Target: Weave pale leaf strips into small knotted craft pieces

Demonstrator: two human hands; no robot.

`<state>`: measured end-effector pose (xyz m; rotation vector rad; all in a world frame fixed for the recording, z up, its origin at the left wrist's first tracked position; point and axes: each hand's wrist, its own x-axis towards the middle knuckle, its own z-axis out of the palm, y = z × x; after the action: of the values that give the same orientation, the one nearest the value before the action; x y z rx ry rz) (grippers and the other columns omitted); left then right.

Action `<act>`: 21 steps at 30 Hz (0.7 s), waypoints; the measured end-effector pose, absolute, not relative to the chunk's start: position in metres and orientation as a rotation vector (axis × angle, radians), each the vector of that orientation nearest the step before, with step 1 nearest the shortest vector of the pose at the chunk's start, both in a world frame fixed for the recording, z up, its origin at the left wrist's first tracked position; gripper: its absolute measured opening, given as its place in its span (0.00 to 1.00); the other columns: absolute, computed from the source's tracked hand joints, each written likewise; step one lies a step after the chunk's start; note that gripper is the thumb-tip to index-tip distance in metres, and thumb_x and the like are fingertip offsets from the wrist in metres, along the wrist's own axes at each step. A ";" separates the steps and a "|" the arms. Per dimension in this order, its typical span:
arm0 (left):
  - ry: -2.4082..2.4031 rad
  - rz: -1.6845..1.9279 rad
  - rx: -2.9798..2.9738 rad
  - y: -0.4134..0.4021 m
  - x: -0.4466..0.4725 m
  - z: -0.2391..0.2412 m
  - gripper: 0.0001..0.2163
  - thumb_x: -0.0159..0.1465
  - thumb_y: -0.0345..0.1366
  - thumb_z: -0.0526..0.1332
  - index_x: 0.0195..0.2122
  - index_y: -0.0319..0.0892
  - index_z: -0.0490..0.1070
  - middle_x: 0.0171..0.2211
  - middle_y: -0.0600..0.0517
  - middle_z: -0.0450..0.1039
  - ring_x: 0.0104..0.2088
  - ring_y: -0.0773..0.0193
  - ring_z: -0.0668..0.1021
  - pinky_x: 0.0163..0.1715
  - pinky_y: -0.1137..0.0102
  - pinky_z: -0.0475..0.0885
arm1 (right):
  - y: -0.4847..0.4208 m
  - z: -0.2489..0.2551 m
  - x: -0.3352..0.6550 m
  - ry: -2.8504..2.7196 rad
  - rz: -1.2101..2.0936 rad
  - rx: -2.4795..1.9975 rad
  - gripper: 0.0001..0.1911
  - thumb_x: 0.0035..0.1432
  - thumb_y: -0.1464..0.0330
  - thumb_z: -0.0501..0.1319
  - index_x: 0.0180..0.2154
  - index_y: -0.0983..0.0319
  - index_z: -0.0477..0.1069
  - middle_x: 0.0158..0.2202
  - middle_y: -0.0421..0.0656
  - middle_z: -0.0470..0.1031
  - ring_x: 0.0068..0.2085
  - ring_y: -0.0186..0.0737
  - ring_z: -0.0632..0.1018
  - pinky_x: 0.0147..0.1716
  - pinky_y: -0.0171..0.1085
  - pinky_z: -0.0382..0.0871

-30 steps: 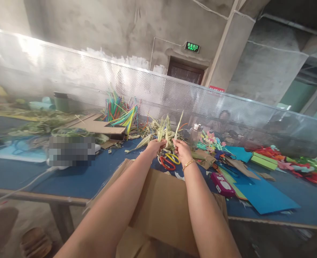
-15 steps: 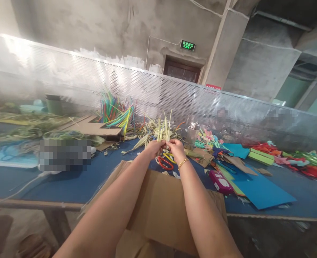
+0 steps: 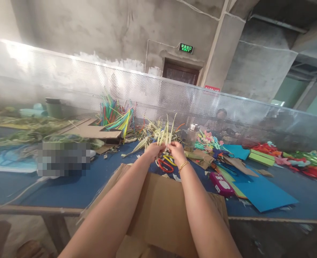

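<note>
Both my hands meet in front of me over the blue table, holding pale green-yellow husk strips upright. My left hand (image 3: 154, 150) is closed on a small bunch of husk strips (image 3: 162, 137). With thumb and fingers pinched, my right hand (image 3: 177, 152) grips another husk strip (image 3: 171, 132) that leans right, close against the bunch. The lower ends of the strips are hidden by my fingers. A heap of dry husks (image 3: 151, 129) lies just behind. Below my hands lie a red loop (image 3: 164, 166) and a yellow loop that look like scissor handles.
Cardboard (image 3: 158, 208) lies at the table's near edge under my forearms. Coloured stems (image 3: 112, 116) stand at the back left, a clear bottle (image 3: 193, 135) at the back right. A purple box (image 3: 221, 184) and blue sheets (image 3: 263, 191) lie right. A perforated metal screen (image 3: 137, 89) runs behind.
The strip in my right hand now leans further right, and its tip stands further from the bunch. My hands stay together at nearly the same spot. The view has shifted slightly.
</note>
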<state>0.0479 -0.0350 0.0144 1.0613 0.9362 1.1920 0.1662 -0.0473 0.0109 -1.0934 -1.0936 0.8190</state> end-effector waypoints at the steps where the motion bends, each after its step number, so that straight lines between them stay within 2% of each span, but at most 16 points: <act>1: 0.966 1.202 1.069 -0.035 0.047 0.015 0.07 0.49 0.31 0.69 0.26 0.38 0.72 0.14 0.56 0.64 0.12 0.76 0.60 0.12 0.77 0.50 | -0.048 0.011 0.166 -1.095 0.838 -1.087 0.13 0.39 0.63 0.65 0.27 0.62 0.66 0.22 0.36 0.68 0.22 0.28 0.66 0.20 0.29 0.58; 5: 1.077 1.268 1.063 -0.032 0.044 0.015 0.07 0.49 0.29 0.67 0.22 0.39 0.68 0.13 0.56 0.61 0.13 0.73 0.61 0.12 0.76 0.50 | -0.050 0.014 0.170 -1.093 0.856 -1.071 0.14 0.38 0.62 0.66 0.28 0.61 0.68 0.22 0.36 0.69 0.23 0.30 0.68 0.20 0.29 0.57; 11: 1.038 1.274 1.081 -0.024 0.043 0.010 0.08 0.47 0.28 0.66 0.19 0.40 0.66 0.14 0.55 0.62 0.14 0.73 0.63 0.13 0.76 0.50 | -0.054 0.018 0.169 -1.158 0.931 -1.024 0.16 0.36 0.60 0.68 0.29 0.63 0.72 0.20 0.36 0.69 0.23 0.30 0.68 0.20 0.29 0.58; 17: 1.059 1.363 1.240 -0.023 0.043 0.006 0.08 0.44 0.27 0.69 0.22 0.39 0.69 0.16 0.58 0.64 0.17 0.74 0.63 0.17 0.77 0.55 | -0.053 0.014 0.165 -1.198 0.999 -1.029 0.17 0.34 0.62 0.71 0.28 0.63 0.74 0.19 0.36 0.69 0.22 0.29 0.68 0.19 0.28 0.57; 21: 1.082 1.353 1.266 -0.025 0.042 0.007 0.08 0.45 0.29 0.70 0.23 0.39 0.71 0.15 0.58 0.63 0.17 0.73 0.62 0.18 0.76 0.54 | -0.051 0.011 0.164 -1.164 0.996 -1.049 0.18 0.34 0.62 0.71 0.30 0.64 0.76 0.20 0.36 0.70 0.22 0.29 0.67 0.19 0.29 0.56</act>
<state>0.0424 -0.0254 0.0072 1.2661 1.0818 1.3533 0.1643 -0.0508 0.0111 -1.0493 -1.1644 0.9963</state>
